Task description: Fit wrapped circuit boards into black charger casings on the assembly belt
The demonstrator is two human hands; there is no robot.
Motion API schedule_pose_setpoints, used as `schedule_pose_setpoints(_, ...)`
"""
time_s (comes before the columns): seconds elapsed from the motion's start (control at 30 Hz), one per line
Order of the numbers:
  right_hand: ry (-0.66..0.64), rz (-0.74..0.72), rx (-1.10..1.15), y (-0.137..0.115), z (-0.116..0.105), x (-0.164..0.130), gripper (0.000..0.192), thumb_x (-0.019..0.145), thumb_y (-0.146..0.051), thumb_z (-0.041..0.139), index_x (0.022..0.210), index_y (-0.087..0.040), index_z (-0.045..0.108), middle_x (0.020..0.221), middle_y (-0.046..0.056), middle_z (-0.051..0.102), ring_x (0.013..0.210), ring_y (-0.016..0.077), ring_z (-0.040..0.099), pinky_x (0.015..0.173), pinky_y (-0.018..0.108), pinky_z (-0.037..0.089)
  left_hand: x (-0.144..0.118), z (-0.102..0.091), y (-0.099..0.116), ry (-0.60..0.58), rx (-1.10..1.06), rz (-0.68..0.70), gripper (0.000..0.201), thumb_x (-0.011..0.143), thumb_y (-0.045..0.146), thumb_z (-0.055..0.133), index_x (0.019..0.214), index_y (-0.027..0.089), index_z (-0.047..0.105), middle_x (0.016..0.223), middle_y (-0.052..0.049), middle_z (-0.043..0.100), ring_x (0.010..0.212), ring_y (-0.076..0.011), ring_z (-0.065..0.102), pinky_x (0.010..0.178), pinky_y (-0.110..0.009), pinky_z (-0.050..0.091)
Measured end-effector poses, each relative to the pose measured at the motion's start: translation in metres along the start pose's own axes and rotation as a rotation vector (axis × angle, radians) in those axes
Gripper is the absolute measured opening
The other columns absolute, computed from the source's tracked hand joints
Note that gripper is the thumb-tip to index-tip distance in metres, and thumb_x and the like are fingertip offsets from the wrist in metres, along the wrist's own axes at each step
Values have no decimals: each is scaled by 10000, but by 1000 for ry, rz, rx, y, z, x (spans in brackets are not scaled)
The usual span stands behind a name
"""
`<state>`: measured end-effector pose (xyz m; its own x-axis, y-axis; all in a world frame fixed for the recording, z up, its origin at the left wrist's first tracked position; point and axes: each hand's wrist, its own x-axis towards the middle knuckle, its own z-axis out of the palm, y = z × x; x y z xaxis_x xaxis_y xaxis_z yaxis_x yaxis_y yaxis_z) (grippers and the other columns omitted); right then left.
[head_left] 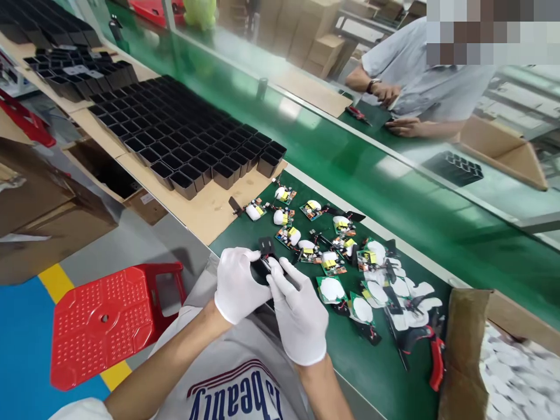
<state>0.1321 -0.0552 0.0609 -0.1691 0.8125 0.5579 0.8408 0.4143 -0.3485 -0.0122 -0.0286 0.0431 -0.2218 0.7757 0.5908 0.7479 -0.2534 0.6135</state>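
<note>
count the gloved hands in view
2: left hand and right hand, both on a black part at the mat's near edge. The co-worker's hands are bare.

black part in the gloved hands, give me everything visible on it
The black part is a small dark casing, apparently plastic, with a matte look. It is held above the green mat's near edge, clamped between the left hand and the right hand, both in white gloves. A squarish end sticks up past the fingers; the rest is covered by them, so its full shape and any contents cannot be told. Nothing else touches it.
</note>
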Motion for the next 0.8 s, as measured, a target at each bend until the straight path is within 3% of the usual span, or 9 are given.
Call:
schedule_pose_setpoints(0.1,-30,-1,-36,-6,-12,1,435,1073,-283,722,1500,-368,719,1421,71,780,1057,251,850,895,319,729,7,-12,8,-128,-15,-22,159,777,315,763,797,257,617,708,-6,674,668,-234,669,683,-389,513)
schedule_pose_setpoints(0.17,-54,30,-19,-5,-6,-5,431,1077,-271,705,1494,-377,724,1380,68,794,1030,256,852,853,338,739,6,-12,5,-190,8,-45,165,748,282,765,749,258,601,667,1,655,637,-228,658,660,-385,494)
schedule_pose_setpoints(0.27,-105,102,6,-2,14,-15,397,1119,-256,602,1478,-364,733,1321,73,804,1003,239,854,778,338,748,-2,-4,-6,-169,50,-73,218,686,232,765,883,238,673,811,-41,758,747,-260,728,722,-400,547)
schedule_pose_setpoints(0.33,-110,113,24,-2,20,-17,390,1128,-256,580,1469,-362,735,1342,66,795,1026,226,851,807,334,751,-9,0,-13,-164,49,-77,261,686,248,775,928,230,680,879,-58,785,803,-274,751,752,-413,565)
schedule_pose_setpoints(0.5,31,66,51,-2,10,0,325,1067,-264,731,1391,-266,757,1247,88,827,1058,231,839,906,330,730,-11,4,-19,-171,14,-74,288,661,333,806,890,236,661,866,-62,768,788,-286,745,711,-428,556)
schedule_pose_setpoints(0.67,-135,-96,29,6,11,16,277,1120,-299,610,1301,-204,797,1270,166,820,1055,297,843,869,415,731,-8,3,-23,-191,13,-43,295,614,254,759,888,227,651,876,-56,770,796,-281,752,718,-422,566)
schedule_pose_setpoints(0.8,-84,-59,23,7,14,9,257,1108,-293,657,1316,-251,800,1276,123,832,1018,266,849,855,380,726,-8,2,-22,-200,23,-47,296,628,277,769,899,225,665,872,-55,777,778,-275,747,703,-421,563)
